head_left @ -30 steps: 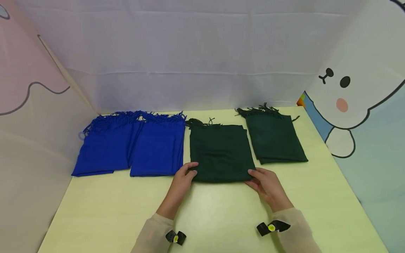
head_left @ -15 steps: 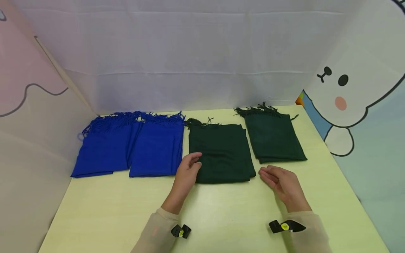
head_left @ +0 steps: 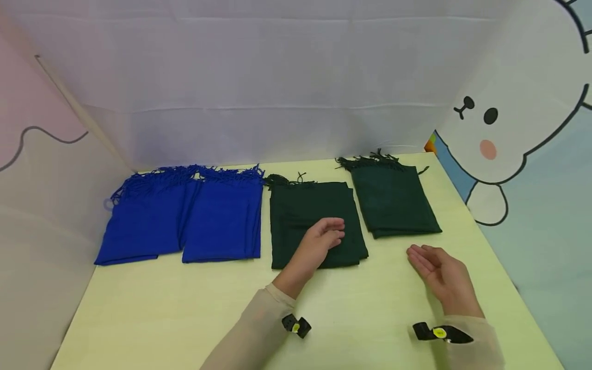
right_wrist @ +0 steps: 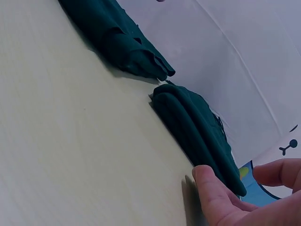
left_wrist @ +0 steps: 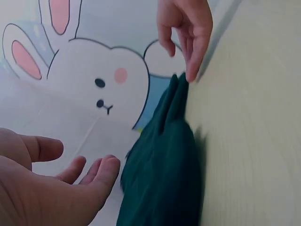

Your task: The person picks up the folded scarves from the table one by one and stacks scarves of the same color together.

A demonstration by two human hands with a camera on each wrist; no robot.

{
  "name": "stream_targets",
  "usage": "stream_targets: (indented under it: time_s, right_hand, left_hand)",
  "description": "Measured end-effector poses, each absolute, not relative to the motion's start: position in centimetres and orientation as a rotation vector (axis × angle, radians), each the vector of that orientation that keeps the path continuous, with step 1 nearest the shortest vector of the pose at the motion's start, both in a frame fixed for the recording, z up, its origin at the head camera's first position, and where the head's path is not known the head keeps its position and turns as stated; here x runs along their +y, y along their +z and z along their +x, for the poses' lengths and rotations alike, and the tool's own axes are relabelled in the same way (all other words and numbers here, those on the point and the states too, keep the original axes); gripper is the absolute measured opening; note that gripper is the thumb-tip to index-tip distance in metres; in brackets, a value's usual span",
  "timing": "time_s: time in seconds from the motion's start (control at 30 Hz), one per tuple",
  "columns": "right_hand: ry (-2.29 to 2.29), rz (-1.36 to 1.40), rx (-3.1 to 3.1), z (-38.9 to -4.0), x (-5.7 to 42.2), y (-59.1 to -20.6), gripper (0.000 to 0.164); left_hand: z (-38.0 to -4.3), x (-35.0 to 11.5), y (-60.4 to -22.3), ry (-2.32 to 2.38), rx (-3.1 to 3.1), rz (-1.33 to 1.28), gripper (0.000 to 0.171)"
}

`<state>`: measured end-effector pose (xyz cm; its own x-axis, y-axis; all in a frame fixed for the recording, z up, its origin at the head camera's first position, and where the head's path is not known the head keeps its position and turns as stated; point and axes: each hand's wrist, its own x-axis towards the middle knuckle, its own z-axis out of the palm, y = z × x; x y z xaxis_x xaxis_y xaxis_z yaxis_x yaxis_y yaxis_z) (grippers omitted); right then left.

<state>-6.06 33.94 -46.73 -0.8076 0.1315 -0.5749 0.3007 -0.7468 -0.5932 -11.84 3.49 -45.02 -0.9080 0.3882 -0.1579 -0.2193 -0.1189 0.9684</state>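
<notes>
Two folded dark green fringed scarves lie on the table, fringes toward the back. Over the front of the middle green scarf (head_left: 296, 205) hovers my left hand (head_left: 316, 244), its fingers loosely bent with nothing between them. In the left wrist view that hand (left_wrist: 61, 190) shows thumb and fingers apart beside the green cloth. Just in front of the right green scarf (head_left: 393, 200) is my right hand (head_left: 444, 280), relaxed and holding nothing. The right wrist view has its thumb and fingers parted near that scarf's folded edge (right_wrist: 193, 127).
Two folded blue fringed scarves, a left one (head_left: 143, 221) and a right one (head_left: 222, 221), lie side by side at the left of the pale yellow table (head_left: 176, 308). A white cloth backdrop (head_left: 277, 67) hangs behind, with a cartoon-printed curtain (head_left: 546, 231) on the right.
Both hands have let go of the middle green scarf's front corners. My left hand has moved right over it; my right hand has moved right, to the front of the other green scarf.
</notes>
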Motion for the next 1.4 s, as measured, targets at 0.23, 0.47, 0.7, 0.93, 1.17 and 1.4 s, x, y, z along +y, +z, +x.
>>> stream_targets:
  time_s: [0.23,0.47,0.7,0.93,1.17,1.4]
  right_hand:
    - [-2.787,0.961,0.921,-5.9,35.2,-47.2,0.029]
    - [-2.826,1.039,0.815,-5.6,35.9,-47.8,0.031]
    - [-2.845,0.927,0.790,-5.4,36.5,-48.1,0.033]
    - [-2.842,0.898,0.803,-5.6,36.1,-48.3,0.037]
    - [-2.837,0.880,0.843,-5.8,35.8,-48.6,0.035]
    - [-2.843,0.873,0.808,-5.4,36.2,-48.4,0.043]
  left_hand:
    - [-12.3,7.4,-44.4,2.098,1.435,0.077,0.047]
    - [-12.6,10.1,-45.9,2.165,1.200,-0.107,0.054]
    - [-13.1,12.0,-46.5,2.202,1.155,-0.259,0.070]
    - [-14.0,12.8,-46.5,2.247,1.102,-0.381,0.067]
    - [-15.2,13.1,-46.9,2.288,1.034,-0.477,0.068]
    - [-15.7,15.0,-46.7,2.288,1.040,-0.441,0.057]
